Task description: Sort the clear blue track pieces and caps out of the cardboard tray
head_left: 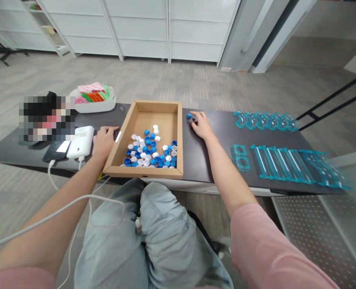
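A shallow cardboard box [178, 132] lies on the dark table [217, 156] in front of me, with several small blue and white hexagonal pieces [149, 150] heaped in its near half. My left hand [104, 140] rests on the table against the box's left wall, fingers curled, nothing visible in it. My right hand [200, 125] sits just right of the box's far corner, its fingertips pinching a small blue piece [189, 117] that touches the table.
Clear turquoise acrylic parts lie at the right: curved ones [265, 120] in a far row, long strips [295, 165] near the edge, two small square plates [240, 156]. A white tub of coloured strips [95, 98], a white power bank [80, 141] with cable and a phone sit left.
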Motion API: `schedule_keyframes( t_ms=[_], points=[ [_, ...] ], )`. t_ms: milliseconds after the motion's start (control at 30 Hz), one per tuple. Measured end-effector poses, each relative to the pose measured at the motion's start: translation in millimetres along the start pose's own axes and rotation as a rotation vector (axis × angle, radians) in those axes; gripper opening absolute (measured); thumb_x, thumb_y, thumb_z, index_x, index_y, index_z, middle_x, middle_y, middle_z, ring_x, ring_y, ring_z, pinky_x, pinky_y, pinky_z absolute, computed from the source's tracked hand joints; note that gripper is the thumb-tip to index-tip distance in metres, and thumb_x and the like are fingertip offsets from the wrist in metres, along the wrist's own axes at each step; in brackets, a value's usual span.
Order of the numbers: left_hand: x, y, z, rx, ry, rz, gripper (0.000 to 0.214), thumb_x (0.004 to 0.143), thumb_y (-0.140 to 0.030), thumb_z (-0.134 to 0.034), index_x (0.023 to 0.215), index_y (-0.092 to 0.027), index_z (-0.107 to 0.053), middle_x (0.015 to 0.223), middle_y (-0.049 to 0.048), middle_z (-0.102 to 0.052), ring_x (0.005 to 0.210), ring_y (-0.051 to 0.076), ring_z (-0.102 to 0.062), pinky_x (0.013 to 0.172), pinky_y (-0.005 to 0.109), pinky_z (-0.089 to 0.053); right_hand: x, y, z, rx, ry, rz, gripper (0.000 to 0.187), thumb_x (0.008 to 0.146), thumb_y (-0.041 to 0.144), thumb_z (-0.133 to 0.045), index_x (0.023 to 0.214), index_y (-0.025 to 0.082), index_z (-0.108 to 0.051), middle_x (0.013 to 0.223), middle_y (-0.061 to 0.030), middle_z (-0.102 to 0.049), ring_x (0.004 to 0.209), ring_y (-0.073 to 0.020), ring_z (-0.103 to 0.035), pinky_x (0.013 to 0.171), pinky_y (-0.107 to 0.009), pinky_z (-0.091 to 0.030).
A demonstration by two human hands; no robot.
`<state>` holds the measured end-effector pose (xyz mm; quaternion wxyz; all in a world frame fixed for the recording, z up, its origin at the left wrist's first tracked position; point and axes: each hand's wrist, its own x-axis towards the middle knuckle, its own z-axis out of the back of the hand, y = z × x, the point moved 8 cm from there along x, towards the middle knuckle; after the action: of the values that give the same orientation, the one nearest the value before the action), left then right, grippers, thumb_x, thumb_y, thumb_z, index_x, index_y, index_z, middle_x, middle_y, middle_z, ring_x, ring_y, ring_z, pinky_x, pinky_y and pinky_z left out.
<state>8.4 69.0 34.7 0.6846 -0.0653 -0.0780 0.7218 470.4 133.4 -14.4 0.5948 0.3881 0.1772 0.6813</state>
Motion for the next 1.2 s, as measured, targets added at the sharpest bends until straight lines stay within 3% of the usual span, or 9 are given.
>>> schedule_keyframes(
  t_ms=[100, 200, 367, 433, 600, 700, 900, 1067, 1200],
  points=[
    [0.6, 0.9, -1.6, 0.002, -0.002, -0.007, 0.076, 0.11, -0.056, -0.053, 0.173, -0.015, -0.061, 0.169, 0.0288, -0.055, 0.156, 0.047, -0.054, 0.134, 0.06, -0.042, 1.0, 0.9, 0.5, 0.019, -0.025, 0.006, 0.062, 0.1, 0.029, -0.068, 0.161, 0.019, -0.072, 0.151, -0.0203, -0.065, 0.106, -0.0302, -0.077, 0.125, -0.06, -0.06],
    [2.0, 3.8, -3.8, 0.008, -0.024, -0.005, 0.075, 0.109, -0.056, -0.054, 0.173, -0.017, -0.063, 0.167, 0.0278, -0.056, 0.156, 0.046, -0.056, 0.133, 0.057, -0.043, 0.6, 13.6, 6.2, 0.072, -0.073, 0.064, 0.052, 0.106, 0.043, -0.069, 0.154, 0.024, -0.073, 0.148, -0.0189, -0.068, 0.111, -0.0323, -0.075, 0.12, -0.06, -0.062],
    [5.4, 8.2, -8.4, -0.009, -0.051, -0.013, 0.071, 0.107, -0.045, -0.055, 0.173, -0.02, -0.064, 0.169, 0.0258, -0.058, 0.154, 0.046, -0.058, 0.132, 0.059, -0.044, -13.0, 86.2, 19.9, 0.156, -0.143, 0.341, 0.034, 0.11, 0.049, -0.069, 0.133, 0.027, -0.08, 0.125, -0.0114, -0.078, 0.105, -0.028, -0.072, 0.11, -0.05, -0.062],
    [6.5, 8.1, -9.4, -0.025, -0.052, -0.025, 0.071, 0.107, -0.044, -0.054, 0.173, -0.019, -0.064, 0.169, 0.0258, -0.059, 0.154, 0.046, -0.058, 0.132, 0.06, -0.044, -16.6, 122.5, 8.2, 0.172, -0.012, 0.407, 0.029, 0.111, 0.046, -0.07, 0.128, 0.026, -0.082, 0.119, -0.0098, -0.081, 0.1, -0.0259, -0.073, 0.102, -0.044, -0.062],
    [6.4, 7.9, -8.7, -0.026, -0.063, -0.018, 0.071, 0.107, -0.047, -0.056, 0.172, -0.019, -0.065, 0.168, 0.0252, -0.058, 0.154, 0.045, -0.058, 0.132, 0.057, -0.044, -30.3, 190.0, -61.6, -0.077, 0.634, 0.513, 0.016, 0.104, 0.029, -0.08, 0.117, 0.025, -0.09, 0.116, -0.0065, -0.087, 0.1, -0.023, -0.079, 0.096, -0.034, -0.056],
    [5.6, 7.6, -8.8, -0.02, -0.06, -0.017, 0.07, 0.108, -0.047, -0.054, 0.172, -0.019, -0.065, 0.169, 0.0251, -0.058, 0.154, 0.045, -0.058, 0.132, 0.057, -0.044, -33.0, 198.2, -82.0, -0.277, 0.751, 0.482, 0.023, 0.098, 0.019, -0.084, 0.119, 0.024, -0.092, 0.119, -0.0055, -0.089, 0.101, -0.0226, -0.081, 0.091, -0.03, -0.053],
    [6.9, 9.2, -9.9, -0.026, -0.067, -0.023, 0.071, 0.107, -0.048, -0.055, 0.171, -0.02, -0.065, 0.168, 0.0251, -0.059, 0.153, 0.045, -0.058, 0.132, 0.058, -0.044, -36.6, 195.5, -86.8, -0.394, 0.75, 0.418, 0.027, 0.097, 0.01, -0.079, 0.117, 0.023, -0.091, 0.111, -0.0065, -0.09, 0.099, -0.025, -0.081, 0.084, -0.031, -0.05],
    [7.0, 9.3, -8.7, -0.039, -0.077, -0.019, 0.068, 0.108, -0.046, -0.055, 0.171, -0.022, -0.067, 0.166, 0.025, -0.06, 0.153, 0.046, -0.059, 0.132, 0.06, -0.044, -35.0, 191.3, -88.5, -0.334, 0.713, 0.394, 0.033, 0.091, 0.006, -0.079, 0.119, 0.021, -0.085, 0.106, -0.0064, -0.086, 0.092, -0.0237, -0.075, 0.083, -0.031, -0.048],
    [6.4, 8.8, -8.1, -0.041, -0.073, -0.019, 0.07, 0.106, -0.045, -0.056, 0.171, -0.021, -0.066, 0.167, 0.0261, -0.06, 0.153, 0.048, -0.058, 0.131, 0.062, -0.043, -27.4, 194.8, -86.1, -0.106, 0.614, 0.453, 0.028, 0.085, 0.007, -0.074, 0.11, 0.02, -0.078, 0.11, -0.0065, -0.082, 0.095, -0.0232, -0.071, 0.088, -0.032, -0.051]
  ],
)
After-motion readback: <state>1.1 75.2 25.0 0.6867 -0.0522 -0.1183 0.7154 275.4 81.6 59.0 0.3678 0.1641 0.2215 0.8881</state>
